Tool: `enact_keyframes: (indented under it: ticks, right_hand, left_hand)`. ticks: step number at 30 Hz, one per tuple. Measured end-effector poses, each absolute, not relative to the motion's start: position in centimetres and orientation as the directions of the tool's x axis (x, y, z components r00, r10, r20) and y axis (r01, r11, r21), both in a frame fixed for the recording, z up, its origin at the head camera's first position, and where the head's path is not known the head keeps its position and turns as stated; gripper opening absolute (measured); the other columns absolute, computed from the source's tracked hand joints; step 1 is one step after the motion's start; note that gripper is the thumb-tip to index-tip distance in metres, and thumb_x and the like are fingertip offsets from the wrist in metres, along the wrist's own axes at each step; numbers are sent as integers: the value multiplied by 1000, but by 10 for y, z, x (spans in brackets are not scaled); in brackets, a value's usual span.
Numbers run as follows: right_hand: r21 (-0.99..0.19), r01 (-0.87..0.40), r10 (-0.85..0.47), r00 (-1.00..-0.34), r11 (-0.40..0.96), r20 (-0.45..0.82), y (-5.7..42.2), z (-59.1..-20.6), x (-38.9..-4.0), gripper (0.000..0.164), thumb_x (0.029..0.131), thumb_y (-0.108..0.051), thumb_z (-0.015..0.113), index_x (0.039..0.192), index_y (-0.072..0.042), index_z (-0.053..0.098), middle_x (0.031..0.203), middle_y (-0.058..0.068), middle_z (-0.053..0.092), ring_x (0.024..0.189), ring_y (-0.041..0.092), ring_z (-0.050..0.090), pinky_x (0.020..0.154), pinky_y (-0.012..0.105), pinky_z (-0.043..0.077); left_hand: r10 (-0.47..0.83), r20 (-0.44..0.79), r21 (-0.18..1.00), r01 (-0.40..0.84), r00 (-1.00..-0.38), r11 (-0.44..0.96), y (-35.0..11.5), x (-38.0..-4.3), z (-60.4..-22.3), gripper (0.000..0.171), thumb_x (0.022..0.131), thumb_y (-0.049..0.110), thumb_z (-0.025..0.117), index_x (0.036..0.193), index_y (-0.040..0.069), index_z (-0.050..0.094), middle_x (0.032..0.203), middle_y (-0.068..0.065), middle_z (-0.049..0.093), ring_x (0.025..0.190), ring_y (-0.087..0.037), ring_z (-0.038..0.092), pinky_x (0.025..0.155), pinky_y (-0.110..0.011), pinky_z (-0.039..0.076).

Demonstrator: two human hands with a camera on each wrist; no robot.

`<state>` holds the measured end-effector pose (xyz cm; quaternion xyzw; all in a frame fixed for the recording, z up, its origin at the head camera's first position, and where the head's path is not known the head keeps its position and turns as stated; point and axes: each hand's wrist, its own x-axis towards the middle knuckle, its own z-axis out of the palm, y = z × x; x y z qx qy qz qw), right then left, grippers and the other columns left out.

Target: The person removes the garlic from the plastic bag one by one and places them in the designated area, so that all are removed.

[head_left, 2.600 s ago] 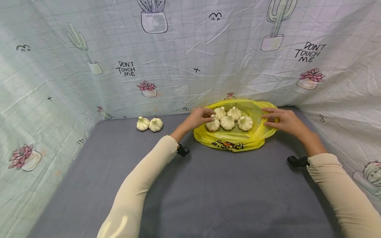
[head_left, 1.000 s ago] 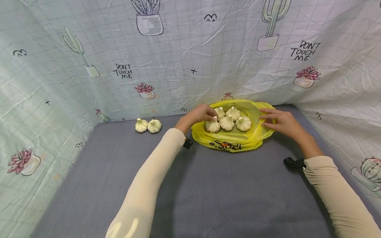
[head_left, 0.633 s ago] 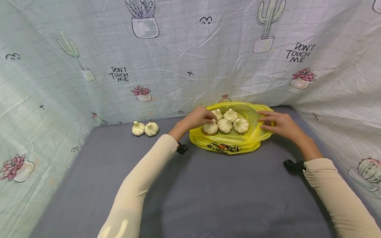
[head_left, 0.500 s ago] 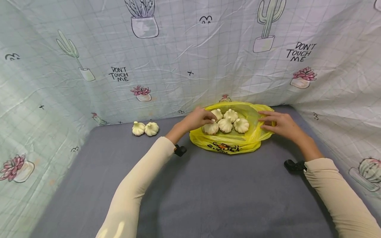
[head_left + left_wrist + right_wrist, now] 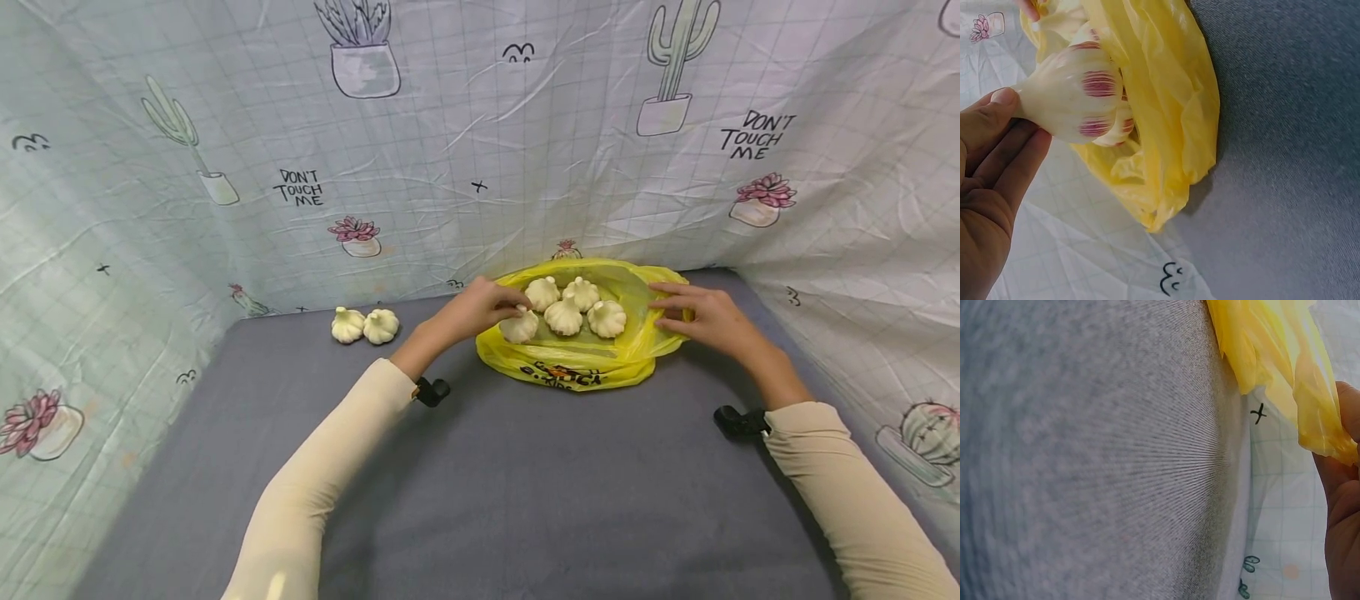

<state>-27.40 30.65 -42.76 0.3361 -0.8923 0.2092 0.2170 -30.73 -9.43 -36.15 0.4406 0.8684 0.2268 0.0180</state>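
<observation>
My left hand (image 5: 472,312) pinches a garlic bulb (image 5: 1072,94) by its neck between thumb and fingers. White skin with purple streaks shows in the left wrist view. The bulb is at the left side of the mouth of a yellow plastic bag (image 5: 517,365), overlapping the bag. Several more bulbs, among them one garlic bulb (image 5: 606,318) at the right, sit inside the bag. At its right edge my right hand (image 5: 708,317) grips the plastic, thumb and fingers on either side of the yellow film (image 5: 1316,412).
Two garlic bulbs (image 5: 365,326) lie side by side on the grey tabletop (image 5: 525,483), left of the bag. A cactus-print curtain (image 5: 450,150) hangs behind the table and along both sides. Each wrist wears a small black camera (image 5: 432,392).
My left hand has closed its fingers on the leftmost bulb in the bag and drawn it a little to the left, away from the others. My right hand stays at the bag's edge.
</observation>
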Motion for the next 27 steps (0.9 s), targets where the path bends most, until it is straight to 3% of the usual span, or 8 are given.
enact_keyframes:
  ticks: [11,27]
  right_hand:
    - [-217,-704,-517,-663,676,541,308,-427,-275,35,75,-5,88,109,-7,80,129,16,68,60,-3,47,52,14,35]
    - [-223,-701,-515,-668,677,536,306,-424,-275,36,74,-6,89,109,-7,81,129,15,68,60,-3,47,52,14,34]
  left_hand:
    - [759,236,405,771,-607,491,-117,-302,-355,24,99,11,67,120,6,76,113,-7,76,97,-16,73,82,-29,58]
    - [707,276,413,744,-652,525,-159,-305,-341,21,97,8,70,116,5,77,108,-9,77,91,-19,75,77,-33,60]
